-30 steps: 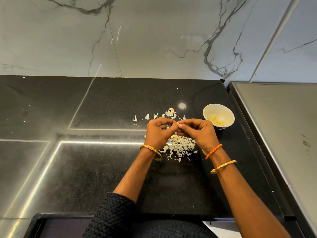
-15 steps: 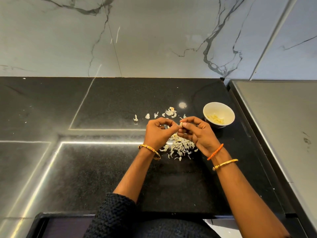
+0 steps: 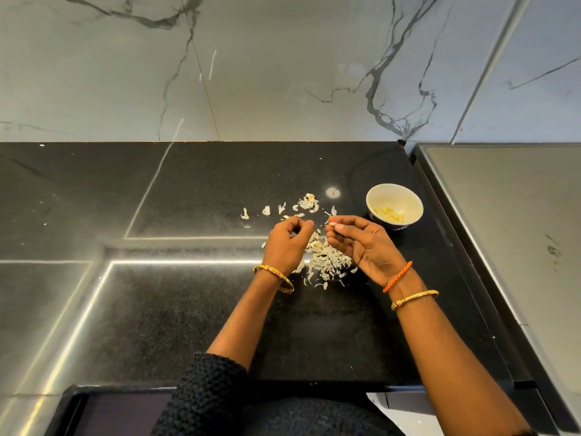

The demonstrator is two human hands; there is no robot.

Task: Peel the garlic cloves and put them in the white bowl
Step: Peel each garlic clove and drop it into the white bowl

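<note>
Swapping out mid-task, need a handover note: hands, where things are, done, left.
Right hand: pinches a garlic clove at its fingertips, above the pile.
Left hand: fingers curled, apart from the right; whether it holds a scrap of skin cannot be told.
White bowl: to the right on the black counter, a few peeled cloves inside.
Garlic skins: heaped under the hands, some scattered behind.
Done: some cloves peeled and bowled.
Left: finish the held clove and drop it in the bowl.
</note>
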